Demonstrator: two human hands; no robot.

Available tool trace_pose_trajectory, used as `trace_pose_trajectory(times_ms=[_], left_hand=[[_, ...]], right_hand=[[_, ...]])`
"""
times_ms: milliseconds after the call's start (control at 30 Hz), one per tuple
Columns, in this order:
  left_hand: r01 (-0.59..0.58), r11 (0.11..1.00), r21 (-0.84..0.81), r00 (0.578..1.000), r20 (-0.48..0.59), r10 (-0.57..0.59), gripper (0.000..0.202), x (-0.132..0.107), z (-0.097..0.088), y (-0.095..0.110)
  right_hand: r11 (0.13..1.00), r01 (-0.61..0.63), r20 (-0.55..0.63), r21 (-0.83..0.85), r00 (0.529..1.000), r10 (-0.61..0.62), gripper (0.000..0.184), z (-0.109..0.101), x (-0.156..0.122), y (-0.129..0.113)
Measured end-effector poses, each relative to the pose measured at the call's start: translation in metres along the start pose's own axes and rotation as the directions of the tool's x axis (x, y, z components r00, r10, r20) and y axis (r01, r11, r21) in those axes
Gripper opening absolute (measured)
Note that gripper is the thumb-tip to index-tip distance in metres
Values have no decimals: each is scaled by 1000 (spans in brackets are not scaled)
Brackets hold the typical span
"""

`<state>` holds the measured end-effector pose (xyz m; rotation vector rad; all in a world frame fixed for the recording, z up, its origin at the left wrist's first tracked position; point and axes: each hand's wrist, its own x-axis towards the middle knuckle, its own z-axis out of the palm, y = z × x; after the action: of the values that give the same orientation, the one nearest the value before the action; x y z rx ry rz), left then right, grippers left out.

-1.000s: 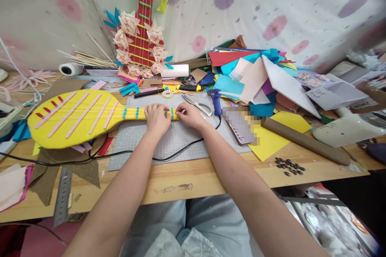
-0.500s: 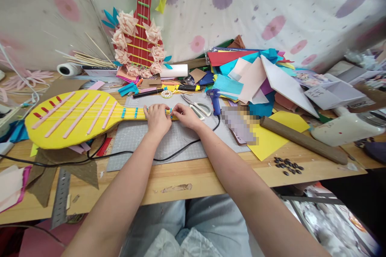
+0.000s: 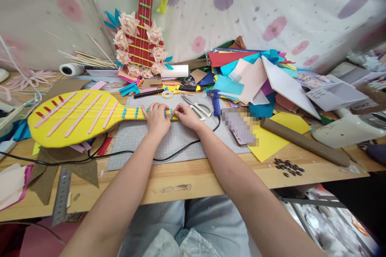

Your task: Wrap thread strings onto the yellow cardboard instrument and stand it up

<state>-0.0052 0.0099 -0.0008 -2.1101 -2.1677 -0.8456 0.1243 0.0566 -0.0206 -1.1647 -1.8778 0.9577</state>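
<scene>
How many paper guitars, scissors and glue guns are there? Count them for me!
guitars: 2, the yellow guitar under the left hand and right hand, and the red guitar leaning at the wall
scissors: 1
glue gun: 1
total: 4

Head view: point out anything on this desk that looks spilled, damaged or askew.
Small dark beads lie scattered loose near the desk's front edge, right of the right hand. A scraped patch mars that edge. At the left a metal ruler seems to overhang it.
</scene>
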Motion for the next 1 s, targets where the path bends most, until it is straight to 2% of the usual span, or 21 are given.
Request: trace_pose_trajectory(times_ms=[100, 267, 367, 467, 600, 800, 1000], left_hand=[[-33, 999, -24, 999, -10, 33, 18, 0, -3, -4], [-132, 991, -14, 986, 101, 133, 29, 3, -2, -6], [-165, 986, 18, 980, 115, 162, 27, 6, -1, -7], [-170, 985, 40, 980, 113, 165, 25, 9, 0, -8], [-181, 982, 58, 976, 132, 172, 33, 11, -1, -9], [-181, 982, 53, 971, 166, 170, 30, 14, 1, -9], [-161, 986, 44, 972, 182, 150, 29, 16, 0, -9]], right_hand=[[1000, 18, 1, -12, 1000, -18, 4, -1, -2, -2], [995, 87, -7, -50, 996, -88, 4, -1, -3, -3], [991, 112, -24, -78, 993, -114, 4, -1, -4, -2], [989, 118, -21, -90, 993, -120, 5, -1, -4, -2], [984, 144, -26, -100, 989, -147, 5, -2, -4, -2], [973, 133, -89, -189, 984, -151, 12, -6, -3, -1], [966, 123, -56, -226, 989, -139, 16, -9, -4, -2]])
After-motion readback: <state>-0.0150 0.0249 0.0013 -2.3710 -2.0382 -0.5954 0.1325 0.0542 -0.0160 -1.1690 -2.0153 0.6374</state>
